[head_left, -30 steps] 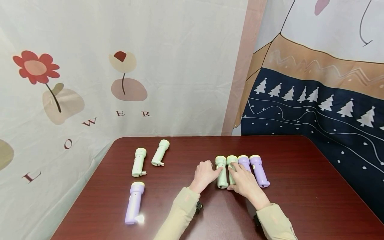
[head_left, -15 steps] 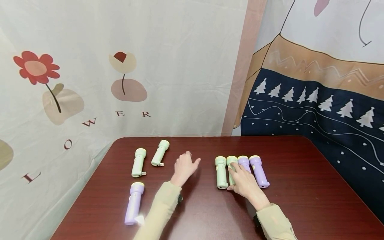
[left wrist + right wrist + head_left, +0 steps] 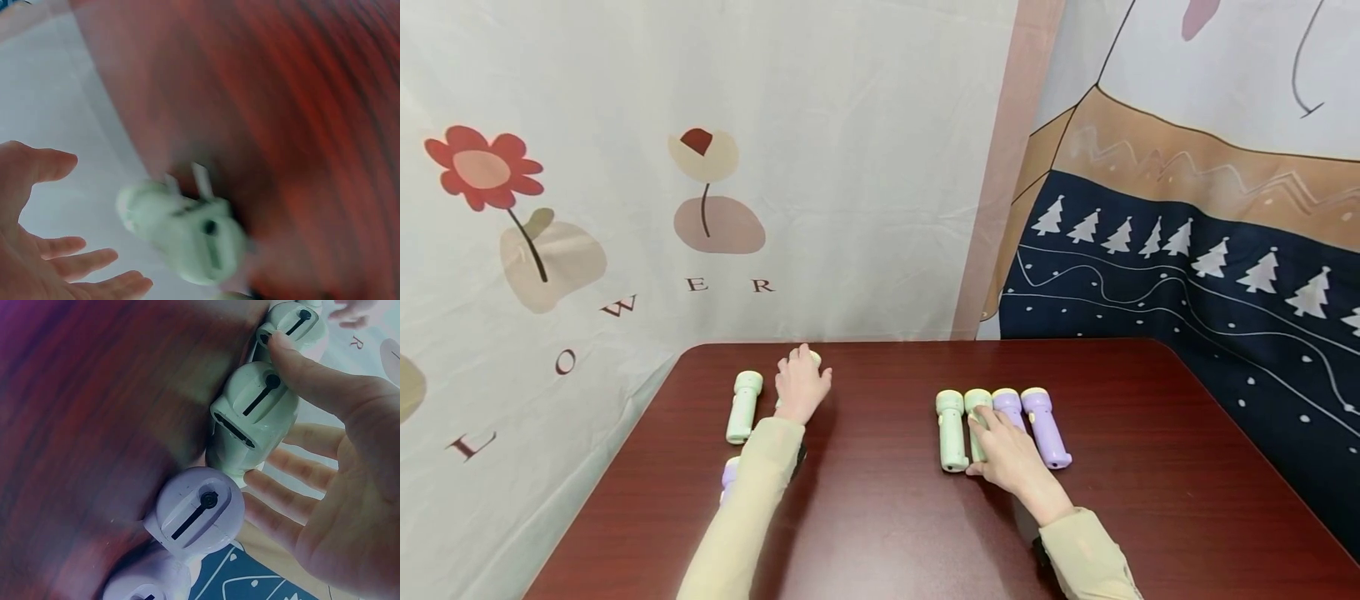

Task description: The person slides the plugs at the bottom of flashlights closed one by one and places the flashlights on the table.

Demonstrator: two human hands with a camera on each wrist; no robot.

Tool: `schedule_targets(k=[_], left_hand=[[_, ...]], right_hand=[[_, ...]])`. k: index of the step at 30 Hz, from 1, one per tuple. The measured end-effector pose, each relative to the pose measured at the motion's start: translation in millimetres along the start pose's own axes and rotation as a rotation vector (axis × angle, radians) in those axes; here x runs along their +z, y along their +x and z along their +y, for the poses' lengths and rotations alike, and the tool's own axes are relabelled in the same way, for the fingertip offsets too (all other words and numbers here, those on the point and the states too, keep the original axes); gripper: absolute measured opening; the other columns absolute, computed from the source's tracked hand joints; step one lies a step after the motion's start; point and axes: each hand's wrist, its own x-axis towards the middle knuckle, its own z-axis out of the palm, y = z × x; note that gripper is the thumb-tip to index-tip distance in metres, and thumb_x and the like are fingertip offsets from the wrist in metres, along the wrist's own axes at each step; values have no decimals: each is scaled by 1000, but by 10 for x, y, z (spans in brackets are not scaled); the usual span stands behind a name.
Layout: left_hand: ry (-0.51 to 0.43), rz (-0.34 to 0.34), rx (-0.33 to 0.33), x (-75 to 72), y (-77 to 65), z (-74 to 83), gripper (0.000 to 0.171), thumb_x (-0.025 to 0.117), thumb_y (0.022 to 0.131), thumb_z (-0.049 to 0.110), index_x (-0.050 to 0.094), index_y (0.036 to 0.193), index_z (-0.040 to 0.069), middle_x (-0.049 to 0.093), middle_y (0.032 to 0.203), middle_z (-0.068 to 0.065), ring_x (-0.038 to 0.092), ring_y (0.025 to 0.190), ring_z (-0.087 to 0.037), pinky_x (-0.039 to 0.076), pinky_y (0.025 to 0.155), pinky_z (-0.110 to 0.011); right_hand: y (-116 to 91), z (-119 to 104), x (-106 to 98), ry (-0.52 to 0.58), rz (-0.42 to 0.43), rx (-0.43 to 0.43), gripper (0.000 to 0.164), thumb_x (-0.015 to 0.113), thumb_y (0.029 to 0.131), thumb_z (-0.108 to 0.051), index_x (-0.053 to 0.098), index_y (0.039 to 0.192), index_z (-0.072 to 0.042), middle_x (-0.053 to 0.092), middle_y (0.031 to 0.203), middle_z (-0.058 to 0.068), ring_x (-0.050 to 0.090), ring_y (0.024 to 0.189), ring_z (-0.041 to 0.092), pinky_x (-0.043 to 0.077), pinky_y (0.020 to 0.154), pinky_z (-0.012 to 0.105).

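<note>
At the back left of the table, my left hand (image 3: 802,385) is over a pale green flashlight (image 3: 200,240), mostly hidden by it in the head view. The left wrist view has its thumb and fingers spread beside this flashlight, whose two metal prongs stick out. My right hand (image 3: 1013,457) rests on a row of flashlights at the right, touching the second green flashlight (image 3: 256,403) and reaching over the inner purple flashlight (image 3: 203,506). Its fingers look relaxed and long. The row's ends are a green flashlight (image 3: 951,433) and a purple flashlight (image 3: 1049,432).
Left of my left hand lies another green flashlight (image 3: 744,408). A purple flashlight (image 3: 729,477) is partly covered by my left sleeve (image 3: 737,508). The dark red table (image 3: 880,517) meets a printed curtain (image 3: 865,167) at the back.
My left hand has left the first green flashlight of the row and travelled left to the far green flashlight. My right hand has stayed on the row.
</note>
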Motion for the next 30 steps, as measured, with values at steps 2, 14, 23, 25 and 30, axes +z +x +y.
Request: schedule_targets(k=[2, 14, 23, 25, 30], left_hand=[[-3, -49, -32, 7, 18, -70, 63, 65, 86, 27, 39, 133, -7, 53, 125, -28, 50, 110, -49, 47, 84, -56], [55, -263, -142, 67, 65, -292, 72, 59, 89, 27, 24, 140, -10, 41, 132, -38, 45, 113, -56, 46, 87, -57], [83, -239, -142, 142, 113, -364, 66, 59, 90, 28, 32, 134, -12, 40, 130, -38, 44, 112, -57, 48, 83, -56], [82, -235, -149, 142, 117, -366, 63, 59, 90, 28, 35, 131, -13, 42, 128, -38, 45, 111, -56, 48, 82, -56], [66, -247, -180, 142, 126, -377, 57, 58, 89, 26, 40, 125, -15, 46, 124, -38, 47, 110, -55, 48, 83, -56]], right_hand=[[-4, 0, 2, 1, -1, 3, 70, 86, 64, -29, 61, 121, 4, 53, 132, 18, 52, 118, 35, 48, 90, 48], [-10, 15, 23, -3, 20, -7, 70, 86, 63, -27, 61, 121, 3, 54, 131, 17, 53, 118, 33, 49, 88, 46], [-7, 3, 16, 13, 12, 6, 71, 87, 62, -26, 61, 121, 4, 53, 132, 17, 52, 119, 34, 48, 89, 47], [-11, -2, 7, 16, 7, 7, 71, 86, 63, -26, 60, 122, 4, 53, 132, 17, 51, 119, 34, 48, 90, 46], [-16, -7, 0, 21, -2, 11, 70, 86, 63, -25, 60, 122, 4, 53, 132, 18, 51, 119, 34, 47, 92, 47]])
